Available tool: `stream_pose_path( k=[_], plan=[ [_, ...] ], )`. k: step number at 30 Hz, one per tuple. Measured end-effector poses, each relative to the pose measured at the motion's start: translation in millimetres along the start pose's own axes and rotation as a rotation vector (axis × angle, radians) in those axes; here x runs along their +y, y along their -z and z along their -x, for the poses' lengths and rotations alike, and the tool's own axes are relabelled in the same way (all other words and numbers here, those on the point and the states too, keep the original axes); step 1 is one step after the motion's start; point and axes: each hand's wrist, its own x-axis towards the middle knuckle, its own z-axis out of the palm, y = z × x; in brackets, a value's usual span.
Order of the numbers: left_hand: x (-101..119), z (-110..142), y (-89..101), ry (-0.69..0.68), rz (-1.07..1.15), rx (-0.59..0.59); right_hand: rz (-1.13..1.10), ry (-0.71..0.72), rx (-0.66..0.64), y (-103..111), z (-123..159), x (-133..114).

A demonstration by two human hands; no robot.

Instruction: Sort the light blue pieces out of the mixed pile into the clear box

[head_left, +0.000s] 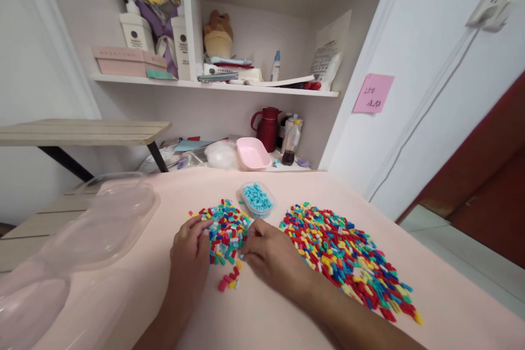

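Note:
Small plastic bricks in mixed colours form a pile point(225, 229) between my two hands. My left hand point(189, 246) rests at the pile's left edge, fingers curled over the bricks and thumb close to them; whatever they pinch is hidden. On the other side, my right hand point(273, 254) is closed in a pinch at the pile's right edge, with a pale blue brick point(241, 255) showing at the fingertips. Just behind the pile stands a clear plastic tub point(268, 211) holding light blue bricks point(256, 196). A few loose red, pink and yellow bricks point(230, 281) lie nearer to me.
A larger heap of mixed bricks point(340, 246) spreads to the right of my right forearm. Clear plastic containers point(106, 224) lie at the left, near a wooden rack point(82, 132). At the back are a pink bowl point(253, 154), a red jug point(268, 128) and a bottle point(291, 145).

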Motion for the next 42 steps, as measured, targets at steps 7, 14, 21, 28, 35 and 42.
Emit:
stream_pose_path(
  k=[7, 14, 21, 28, 35, 42],
  plan=[
    [-1, 0, -0.3, -0.013, 0.026, 0.045, -0.088, -0.089, 0.477, 30, -21, 27],
    [3, 4, 0.3, -0.099, 0.037, -0.017, -0.14, -0.142, 0.419, 33, -19, 53],
    [0, 3, -0.4, -0.109, 0.006, -0.003, -0.031, -0.084, 0.086, 23, -7, 37],
    [3, 2, 0.9, -0.128, 0.01, 0.008, 0.098, -0.135, -0.068, 2, -7, 25],
    [-1, 2, -0.1, -0.137, 0.046, 0.019, 0.039, -0.146, -0.059, -2, -8, 22],
    [-1, 1, -1.7, -0.126, 0.06, -0.013, -0.023, -0.158, -0.094, 3, -6, 26]
  ],
)
